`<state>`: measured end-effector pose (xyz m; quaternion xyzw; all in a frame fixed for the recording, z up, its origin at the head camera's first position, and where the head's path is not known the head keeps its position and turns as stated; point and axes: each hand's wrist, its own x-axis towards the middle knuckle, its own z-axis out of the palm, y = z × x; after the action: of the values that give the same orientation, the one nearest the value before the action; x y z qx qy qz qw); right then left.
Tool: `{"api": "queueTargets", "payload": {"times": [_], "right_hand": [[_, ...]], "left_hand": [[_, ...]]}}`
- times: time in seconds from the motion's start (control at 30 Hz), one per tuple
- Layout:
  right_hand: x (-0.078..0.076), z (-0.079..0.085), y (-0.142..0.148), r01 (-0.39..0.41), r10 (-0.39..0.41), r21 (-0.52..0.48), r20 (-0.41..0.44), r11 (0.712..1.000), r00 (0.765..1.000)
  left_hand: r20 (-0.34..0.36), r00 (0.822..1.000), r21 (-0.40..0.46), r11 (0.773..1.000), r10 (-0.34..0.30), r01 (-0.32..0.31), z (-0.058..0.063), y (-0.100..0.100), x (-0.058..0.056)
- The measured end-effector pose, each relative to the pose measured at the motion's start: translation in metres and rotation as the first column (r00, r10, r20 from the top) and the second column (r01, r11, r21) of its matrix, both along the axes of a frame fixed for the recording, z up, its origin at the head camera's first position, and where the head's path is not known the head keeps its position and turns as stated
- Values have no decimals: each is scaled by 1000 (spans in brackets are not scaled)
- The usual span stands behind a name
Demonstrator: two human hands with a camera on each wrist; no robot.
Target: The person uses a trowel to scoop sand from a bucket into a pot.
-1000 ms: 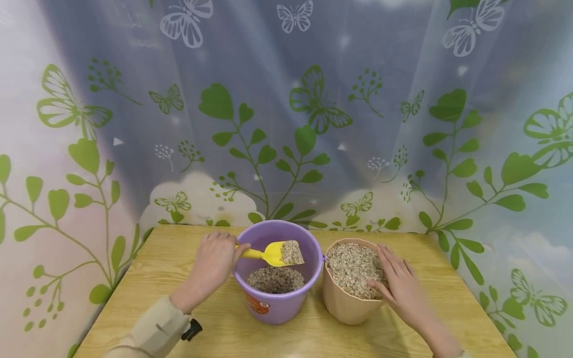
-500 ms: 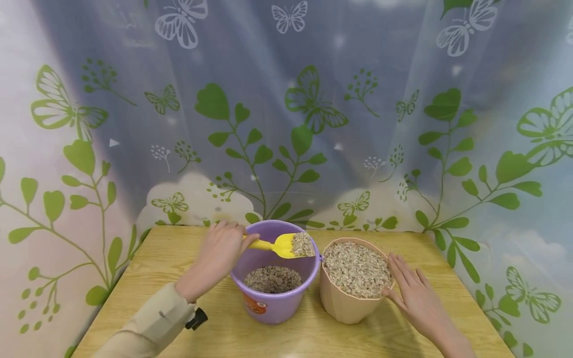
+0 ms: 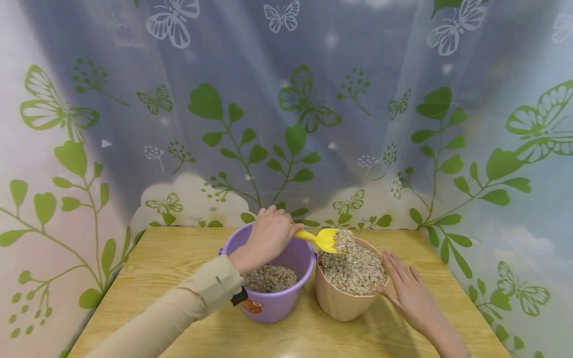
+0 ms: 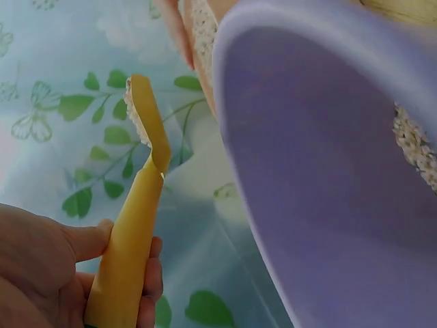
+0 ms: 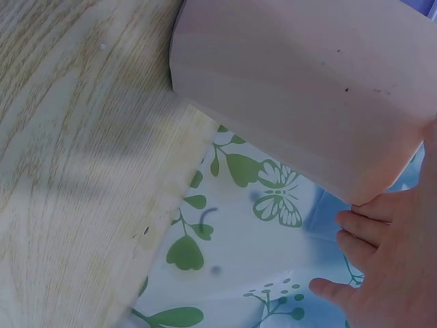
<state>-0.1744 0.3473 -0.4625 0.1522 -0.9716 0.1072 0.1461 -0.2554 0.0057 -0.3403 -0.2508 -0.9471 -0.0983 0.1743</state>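
My left hand (image 3: 270, 236) grips the handle of a small yellow shovel (image 3: 325, 240). Its blade carries a heap of pale grit and overlaps the left part of the beige pot (image 3: 344, 303) in the head view. In the left wrist view the thumb and fingers wrap round the shovel's handle (image 4: 130, 253). The pot is filled with the same grit (image 3: 358, 271) close to its rim. My right hand (image 3: 414, 293) rests with extended fingers against the pot's right rim. Under my left forearm stands a purple bucket (image 3: 277, 306) with darker grit (image 3: 270, 278) at its bottom.
Both containers stand side by side on a wooden table (image 3: 188, 258), bucket left and pot right. A curtain (image 3: 250, 124) printed with leaves and butterflies hangs behind and beside the table.
The left hand has carried the loaded shovel rightward, from above the purple bucket to above the pot. My right hand has shifted from over the pot's edge to its outer rim.
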Motion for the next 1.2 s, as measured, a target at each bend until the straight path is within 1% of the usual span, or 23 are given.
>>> {"api": "queueTargets", "payload": {"times": [0.2,0.37,0.43,0.5,0.67,0.73,0.9,1.0,1.1,1.2], "right_hand": [[0,-1,0,11,-11,-11,20,1000,1000],[1,-4,1,10,-10,-18,-6,1000,1000],[2,-4,2,8,-9,-18,-19,1000,1000],[2,-5,2,6,-6,-18,-30,1000,1000],[1,-5,2,3,-4,-20,-32,1000,999],[1,-4,2,5,-6,-25,-24,1000,1000],[1,-3,1,9,-9,-41,-6,999,1000],[1,-3,1,9,-9,-41,0,999,1000],[0,-2,1,8,-9,-37,-3,999,1000],[-1,-2,1,6,-6,-42,3,999,1000]], "left_hand": [[44,998,-108,993,-38,42,-4,35,-9],[68,996,-219,974,-52,66,-6,59,-13],[70,996,-254,965,-57,73,-7,67,-15],[77,995,-271,959,-58,77,-7,74,-16],[56,996,-298,951,-76,89,-4,84,-20],[42,995,-323,942,-85,94,0,86,-21],[-8,996,-387,919,-85,75,7,92,-22],[-52,994,-409,910,-92,63,10,94,-23],[-74,993,-447,893,-88,46,14,96,-23],[-72,996,-492,870,-62,18,18,97,-25]]}}
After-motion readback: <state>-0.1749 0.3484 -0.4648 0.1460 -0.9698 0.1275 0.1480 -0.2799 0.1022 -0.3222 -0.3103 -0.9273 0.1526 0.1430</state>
